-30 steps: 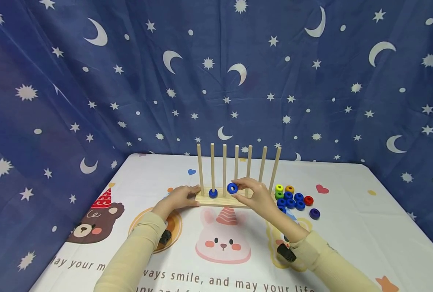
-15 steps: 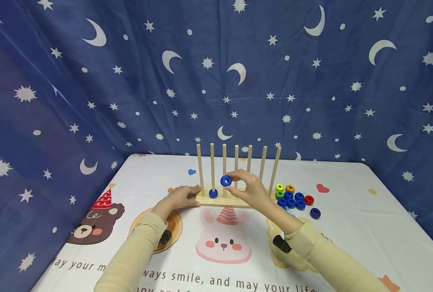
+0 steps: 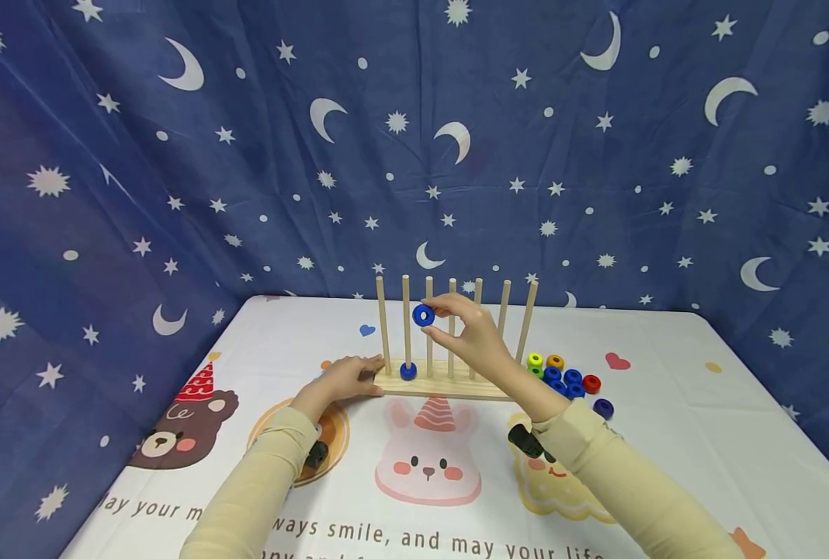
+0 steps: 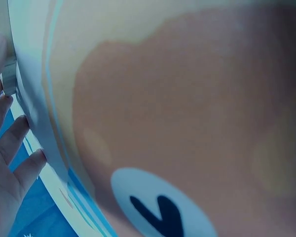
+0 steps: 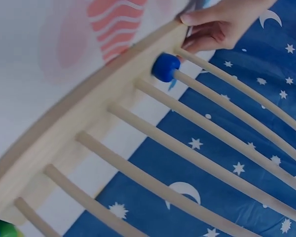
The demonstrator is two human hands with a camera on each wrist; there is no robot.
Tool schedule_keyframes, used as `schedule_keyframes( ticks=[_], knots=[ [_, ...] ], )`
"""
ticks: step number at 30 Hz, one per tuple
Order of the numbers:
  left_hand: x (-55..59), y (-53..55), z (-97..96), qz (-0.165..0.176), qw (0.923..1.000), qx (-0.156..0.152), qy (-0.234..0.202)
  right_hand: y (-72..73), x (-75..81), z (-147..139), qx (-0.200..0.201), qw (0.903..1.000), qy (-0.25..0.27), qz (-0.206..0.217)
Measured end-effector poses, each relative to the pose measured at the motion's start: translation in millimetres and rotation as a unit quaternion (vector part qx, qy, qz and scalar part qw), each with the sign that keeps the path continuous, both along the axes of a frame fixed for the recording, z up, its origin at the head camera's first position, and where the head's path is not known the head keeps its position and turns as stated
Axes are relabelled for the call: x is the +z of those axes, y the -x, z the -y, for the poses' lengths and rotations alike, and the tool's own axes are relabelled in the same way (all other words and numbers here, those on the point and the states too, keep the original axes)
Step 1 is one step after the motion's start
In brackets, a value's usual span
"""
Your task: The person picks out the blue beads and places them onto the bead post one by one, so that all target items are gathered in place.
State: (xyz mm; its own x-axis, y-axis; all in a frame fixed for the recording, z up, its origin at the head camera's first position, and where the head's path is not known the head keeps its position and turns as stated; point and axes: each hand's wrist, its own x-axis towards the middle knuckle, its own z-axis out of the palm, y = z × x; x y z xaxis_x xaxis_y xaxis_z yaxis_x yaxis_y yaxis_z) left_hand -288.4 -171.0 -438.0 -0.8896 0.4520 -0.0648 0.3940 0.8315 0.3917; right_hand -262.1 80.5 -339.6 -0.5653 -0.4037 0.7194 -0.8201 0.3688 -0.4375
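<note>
A wooden peg rack with several upright pegs stands on the table. My left hand grips the left end of its base; in the right wrist view that hand has its thumb on the front edge and fingers behind. One blue ring sits at the bottom of the second peg from the left. Between thumb and fingertips, my right hand pinches another blue ring, its hole facing the head camera. That ring is raised beside the upper half of the second peg, and no peg shows through it.
Right of the rack lie several loose rings: blue rings, a yellow-green ring, an orange ring, a red ring and a purple ring. A starry blue curtain hangs behind the printed tablecloth.
My right hand has lifted the pinched blue ring up and to the left, from in front of the middle pegs to beside the second peg. The left hand has stayed at the rack's end.
</note>
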Motion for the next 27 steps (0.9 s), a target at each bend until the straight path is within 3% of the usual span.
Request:
schedule_keyframes(
  ticks=[10, 27],
  knots=[
    [0.1, -0.4, 0.8, 0.009, 0.9999, 0.013, -0.006, 12.2, 19.6, 13.6, 0.001, 0.9996, 0.013, -0.027],
    [1.3, -1.3, 0.4, 0.019, 0.9995, 0.022, -0.011, 29.3, 37.3, 26.9, -0.023, 0.9997, -0.006, -0.002]
  ],
)
